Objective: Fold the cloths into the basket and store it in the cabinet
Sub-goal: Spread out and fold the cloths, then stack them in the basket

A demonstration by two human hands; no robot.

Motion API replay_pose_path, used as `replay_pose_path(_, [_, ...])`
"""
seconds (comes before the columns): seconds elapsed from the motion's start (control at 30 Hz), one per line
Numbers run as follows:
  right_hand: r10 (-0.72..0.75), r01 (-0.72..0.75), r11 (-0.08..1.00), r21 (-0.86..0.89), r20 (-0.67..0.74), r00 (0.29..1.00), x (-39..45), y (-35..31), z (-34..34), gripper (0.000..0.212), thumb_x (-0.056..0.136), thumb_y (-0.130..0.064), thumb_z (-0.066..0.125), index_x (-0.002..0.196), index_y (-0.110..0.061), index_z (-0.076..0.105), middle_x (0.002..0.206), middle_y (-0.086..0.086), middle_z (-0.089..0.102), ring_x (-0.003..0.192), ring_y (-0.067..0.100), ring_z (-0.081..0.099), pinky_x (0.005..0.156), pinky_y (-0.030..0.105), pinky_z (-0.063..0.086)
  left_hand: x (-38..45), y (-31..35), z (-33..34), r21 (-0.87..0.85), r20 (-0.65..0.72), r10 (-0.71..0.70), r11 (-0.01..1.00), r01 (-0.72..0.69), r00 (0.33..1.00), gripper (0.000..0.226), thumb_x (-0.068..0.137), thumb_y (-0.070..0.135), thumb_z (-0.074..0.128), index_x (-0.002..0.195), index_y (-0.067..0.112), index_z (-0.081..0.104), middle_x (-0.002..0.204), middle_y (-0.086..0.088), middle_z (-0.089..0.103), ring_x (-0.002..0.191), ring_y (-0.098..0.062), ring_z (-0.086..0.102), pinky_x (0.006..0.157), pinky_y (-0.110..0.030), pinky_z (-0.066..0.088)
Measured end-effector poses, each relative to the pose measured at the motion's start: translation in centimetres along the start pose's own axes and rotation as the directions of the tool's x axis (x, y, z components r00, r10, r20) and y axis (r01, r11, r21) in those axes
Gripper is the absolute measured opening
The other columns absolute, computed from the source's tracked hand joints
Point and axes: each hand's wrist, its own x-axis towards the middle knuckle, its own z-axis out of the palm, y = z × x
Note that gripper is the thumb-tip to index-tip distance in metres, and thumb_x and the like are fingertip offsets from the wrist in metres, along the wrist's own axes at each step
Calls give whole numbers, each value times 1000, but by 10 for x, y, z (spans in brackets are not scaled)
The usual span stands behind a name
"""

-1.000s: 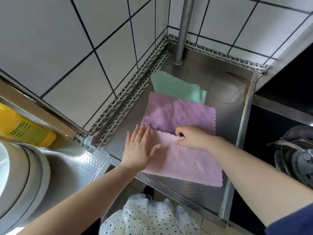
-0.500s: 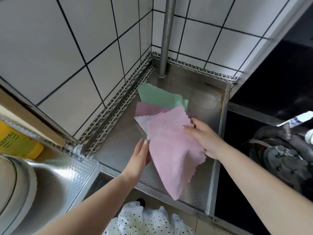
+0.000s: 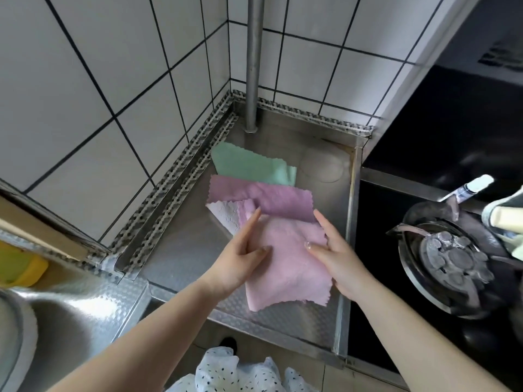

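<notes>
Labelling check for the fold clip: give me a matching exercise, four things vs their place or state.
Things:
1. green cloth
2. purple cloth
3. pink cloth
4. metal pipe

Place or state:
A. upright in the tiled corner
B. held between both hands
C. flat, farthest back of the cloths
D. flat, between the other two cloths

Pairs: 1-C, 2-D, 3-B, 4-A

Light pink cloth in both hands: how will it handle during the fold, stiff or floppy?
Probably floppy: the light pink cloth sags and creases between the left hand and right hand, its lower edge drooping toward the steel counter. Likely light, since fingertips alone carry it. The textured weave suggests it should not slip easily.
</notes>
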Motion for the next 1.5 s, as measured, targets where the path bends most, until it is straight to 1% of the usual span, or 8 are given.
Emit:
replay_pose_path(0.13, [-86,86,996,26,4,996,8,-9,-9,60,91,-1,54,124,-50,48,131,-27,50,118,-10,49,90,12,46,20,16,-2,55,42,44,997,-47,998,67,93,6,54,136,51,29,135,42,25,122,28,24,100,-2,29])
replay_pose_path(0.33, [220,-221,975,-18,-37,975,11,26,-1,86,91,-15,60,149,-34,-1,143,0,45,124,14,48,110,38,34,27,-16,-7,-9,81,-325,945,326,942,70,94,3,48,148,38,19,139,1,48,107,-8,54,90,-28,47])
replay_pose_path(0.6, [299,-298,949,-108,-5,954,-25,62,-7,90,86,-19,67,147,-42,6,145,0,42,129,12,45,104,26,38,-8,-42,-18,-81,83,-425,898,432,901,80,92,11,56,147,43,7,113,1,67,97,-12,68,73,-20,55])
replay_pose_path(0.83, [202,-207,956,-206,-48,978,-40,68,-1,79,89,-22,62,144,-48,12,52,-20,50,45,-2,47,46,8,35,-29,-46,-10,31,50,-327,945,326,944,74,94,15,56,141,50,11,103,-16,67,88,-18,67,69,-27,55])
replay_pose_path(1.0, [224,-225,945,-239,-31,974,-62,79,8,38,95,-20,51,113,-53,52,120,-15,58,110,2,54,71,14,46,-45,-52,-11,-18,29,-392,919,393,919,39,100,8,35,127,29,55,107,-14,67,92,-24,69,74,-35,58])
replay_pose_path(1.1, [263,-266,953,-146,-39,964,-71,85,10,38,99,-14,40,101,-42,65,120,-21,56,102,-3,53,68,15,49,-52,-57,-13,-22,17,-417,908,417,909,51,93,-7,25,119,20,59,91,-1,68,76,-13,69,67,-27,56])
replay_pose_path(1.23, [308,-309,950,-48,-37,951,-78,90,5,53,92,6,33,114,-30,65,83,-19,65,80,-6,63,69,14,51,-55,-63,-12,163,-40,-311,936,313,950,50,85,-17,37,117,14,60,106,-10,68,84,-20,68,67,-26,57])
replay_pose_path(1.5, [175,-177,984,4,-145,974,-68,80,5,37,85,5,60,97,-30,68,101,-11,71,93,-2,66,83,17,52,-41,-55,-19,695,-73,291,701,-160,954,6,76,7,73,82,7,73,97,-4,63,91,-12,59,85,-18,41])
